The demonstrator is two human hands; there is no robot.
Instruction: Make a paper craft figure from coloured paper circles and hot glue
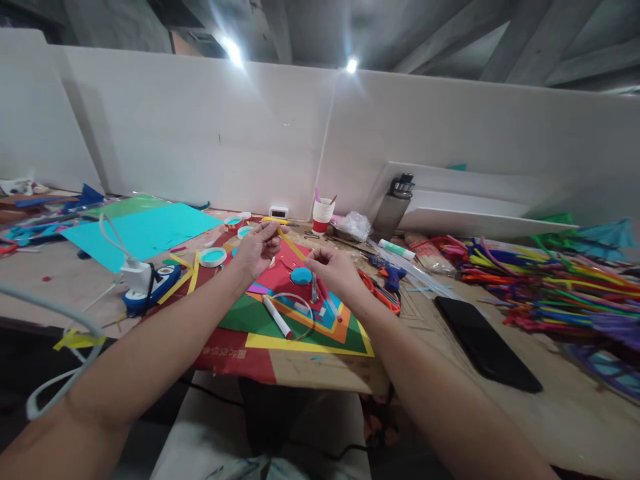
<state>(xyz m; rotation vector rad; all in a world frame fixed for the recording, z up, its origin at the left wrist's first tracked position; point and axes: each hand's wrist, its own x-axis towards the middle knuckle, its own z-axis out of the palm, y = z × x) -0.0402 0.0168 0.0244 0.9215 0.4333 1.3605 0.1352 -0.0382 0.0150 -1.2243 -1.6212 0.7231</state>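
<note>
My left hand (259, 251) is closed on a narrow yellow paper strip (291, 245), which slants down to the right. At the strip's lower end, the fingers of my right hand (331, 268) are pinched together on it. Just below the hands a blue round disc (301, 276) lies on a stack of coloured paper sheets (300, 333) in red, blue, orange, green and yellow. A white marker with a red end (277, 317) rests on the green sheet. Several yellow strips (194, 272) lie left of my left hand, beside a white ring-shaped piece with a blue inside (213, 257).
A black phone (485, 343) and a heap of coloured pipe cleaners (540, 280) lie at right. Behind stand a paper cup (323, 215) and a bottle (393, 210). A glue stick (397, 250), blue glue gun (394, 277), turquoise sheet (145, 230) and power strip (150, 288) surround the work.
</note>
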